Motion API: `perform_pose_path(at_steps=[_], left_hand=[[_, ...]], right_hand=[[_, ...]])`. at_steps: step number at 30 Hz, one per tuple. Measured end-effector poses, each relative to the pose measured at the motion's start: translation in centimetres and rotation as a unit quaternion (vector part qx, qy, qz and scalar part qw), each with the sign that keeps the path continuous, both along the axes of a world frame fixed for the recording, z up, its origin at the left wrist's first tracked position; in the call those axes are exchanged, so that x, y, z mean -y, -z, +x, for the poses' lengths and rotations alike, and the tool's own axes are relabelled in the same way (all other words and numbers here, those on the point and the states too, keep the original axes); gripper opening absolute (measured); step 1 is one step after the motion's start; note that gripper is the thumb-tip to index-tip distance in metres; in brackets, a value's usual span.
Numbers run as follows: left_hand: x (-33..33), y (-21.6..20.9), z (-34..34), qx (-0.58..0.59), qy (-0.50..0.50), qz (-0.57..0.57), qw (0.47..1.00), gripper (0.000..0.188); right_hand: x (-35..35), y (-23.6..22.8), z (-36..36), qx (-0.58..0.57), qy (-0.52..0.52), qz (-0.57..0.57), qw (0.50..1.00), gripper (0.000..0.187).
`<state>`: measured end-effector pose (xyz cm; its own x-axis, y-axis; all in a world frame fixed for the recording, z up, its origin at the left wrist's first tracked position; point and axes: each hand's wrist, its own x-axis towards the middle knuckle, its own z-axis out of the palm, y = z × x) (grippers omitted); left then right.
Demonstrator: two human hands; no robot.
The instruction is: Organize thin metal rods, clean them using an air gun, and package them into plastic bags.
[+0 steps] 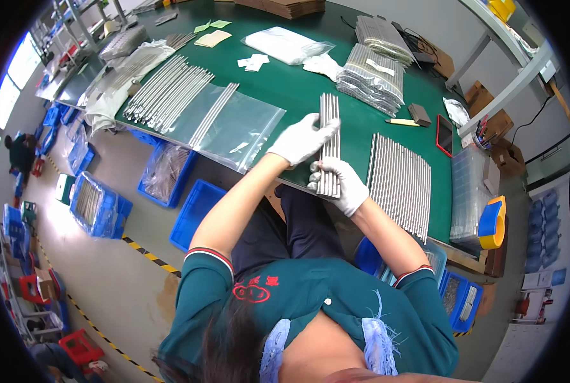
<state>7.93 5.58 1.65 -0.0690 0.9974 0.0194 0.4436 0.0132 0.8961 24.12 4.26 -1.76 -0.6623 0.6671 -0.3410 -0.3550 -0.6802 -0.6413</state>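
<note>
In front of me, at the table's near edge, my left hand [303, 140] and my right hand [347, 184], both in white gloves, grip a small bundle of slender silver metal rods [329, 110]. The left fingers wrap the bundle at mid-length, and the right fingers close round its lower end. To the right of the bundle, many similar rods [400, 185] lie side by side in a row. Leftward, a clear plastic bag [256, 124] lies flat with a few rods [213, 116] on it. Beyond that is another spread of rods [170, 92].
Bagged rod stacks [371, 80] and a white plastic package [285, 45] lie farther back on the green table [234, 80]. A red-edged phone [445, 136], a marker [402, 122] and a small dark block [419, 115] are at right. Blue bins [197, 210] stand below the edge.
</note>
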Motion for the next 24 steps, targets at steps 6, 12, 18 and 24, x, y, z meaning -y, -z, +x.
perform_pose_path(at_steps=[6, 12, 18, 24], left_hand=[[3.3, 1.3, -7.2, -0.477, -0.174, -0.007, 0.861, 0.061], [3.1, 2.6, -9.6, -0.429, -0.141, -0.006, 0.892, 0.027], [4.5, 1.9, -6.4, -0.438, -0.064, 0.093, 0.892, 0.022], [3.8, -1.5, -6.0, -0.351, -0.207, 0.204, 0.890, 0.024]], right_hand=[[-0.1, 0.2, 0.9, -0.082, -0.034, -0.163, 0.983, 0.033], [0.9, -0.5, 1.3, -0.048, -0.071, -0.120, 0.989, 0.033], [4.0, -2.0, 1.4, 0.045, -0.163, 0.042, 0.985, 0.043], [5.5, -3.3, 1.1, 0.095, -0.192, 0.028, 0.976, 0.047]])
